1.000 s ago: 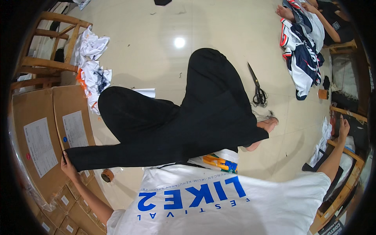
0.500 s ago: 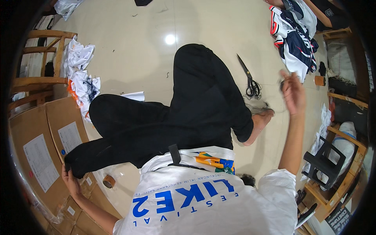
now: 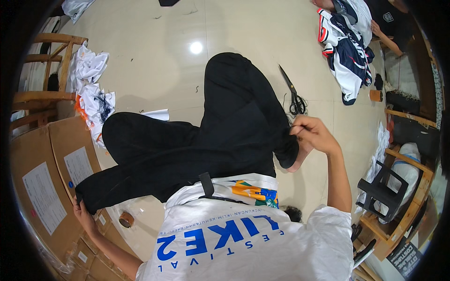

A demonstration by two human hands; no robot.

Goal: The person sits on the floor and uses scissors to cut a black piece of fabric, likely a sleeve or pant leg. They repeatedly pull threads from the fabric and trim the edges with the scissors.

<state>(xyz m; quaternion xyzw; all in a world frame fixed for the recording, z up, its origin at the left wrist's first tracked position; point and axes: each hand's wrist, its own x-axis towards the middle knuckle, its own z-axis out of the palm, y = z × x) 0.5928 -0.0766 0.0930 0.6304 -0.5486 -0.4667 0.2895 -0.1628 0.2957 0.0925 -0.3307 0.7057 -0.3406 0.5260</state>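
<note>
With my left hand (image 3: 84,213) I grip the left end of a long piece of black cloth (image 3: 122,182) lying across my lap over my black-clad legs (image 3: 232,93). My right hand (image 3: 311,136) is pinched beside my right ankle, at the dark cloth; something thin and dark is at the fingertips, too small to make out. Large black scissors (image 3: 296,100) lie on the tiled floor (image 3: 164,47) beyond that hand. A strip of white material (image 3: 155,114) lies behind my left knee.
Cardboard boxes (image 3: 33,154), a wooden chair (image 3: 65,70) and white cloth scraps (image 3: 93,63) line the left. A co-worker (image 3: 389,23) sits upper right by navy-and-white garments (image 3: 349,70). A black plastic stool (image 3: 382,189), wooden frame (image 3: 408,201) and small brown roll (image 3: 375,95) are on the right.
My right hand has swung from the far right inward to my right ankle, now pinched. My left hand still holds the cloth's end, which has become more bunched. The view has shifted.
</note>
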